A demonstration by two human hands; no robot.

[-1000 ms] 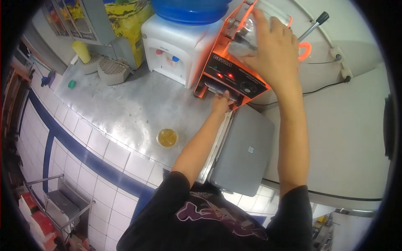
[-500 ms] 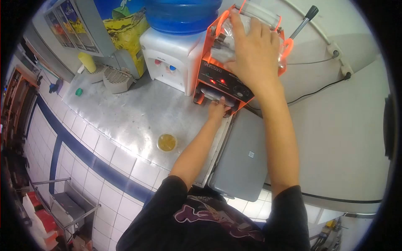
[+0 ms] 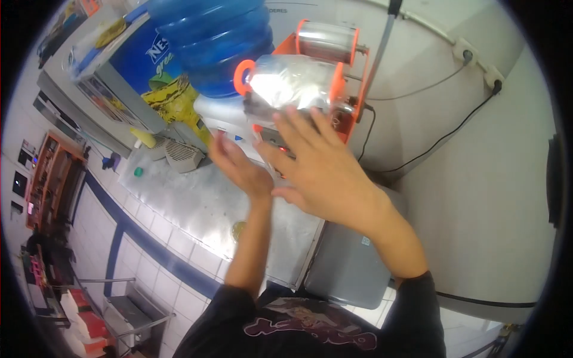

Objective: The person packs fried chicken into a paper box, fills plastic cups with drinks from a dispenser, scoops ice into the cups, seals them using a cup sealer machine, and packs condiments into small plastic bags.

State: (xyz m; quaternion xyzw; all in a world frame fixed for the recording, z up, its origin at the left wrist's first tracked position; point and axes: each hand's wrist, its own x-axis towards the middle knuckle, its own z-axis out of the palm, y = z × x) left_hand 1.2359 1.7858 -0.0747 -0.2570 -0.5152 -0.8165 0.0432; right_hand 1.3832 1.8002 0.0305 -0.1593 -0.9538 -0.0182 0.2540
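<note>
My right hand [image 3: 319,161] is raised in front of the orange sealing machine [image 3: 356,107], its fingers spread just below the roll of clear film [image 3: 292,80]. Whether the fingertips touch the machine I cannot tell. Left of it, my left hand [image 3: 242,170] is lifted over the metal counter, fingers apart and slightly blurred, with nothing in it. The machine's front panel and lower slot are mostly hidden behind my hands. A cup of yellowish-brown drink [image 3: 239,230] stands on the metal counter [image 3: 179,206], partly covered by my left forearm.
A white water dispenser [image 3: 209,113] with a blue bottle [image 3: 212,48] stands left of the machine. Farther left are a drink machine [image 3: 113,89] and a green cap [image 3: 138,172]. A grey bin [image 3: 346,262] is beside the counter. Cables run along the right wall.
My left hand has come out of the machine's lower slot and risen to the left. My right hand has moved down from the film roll. The view has tilted up, and the machine's lever now stands higher.
</note>
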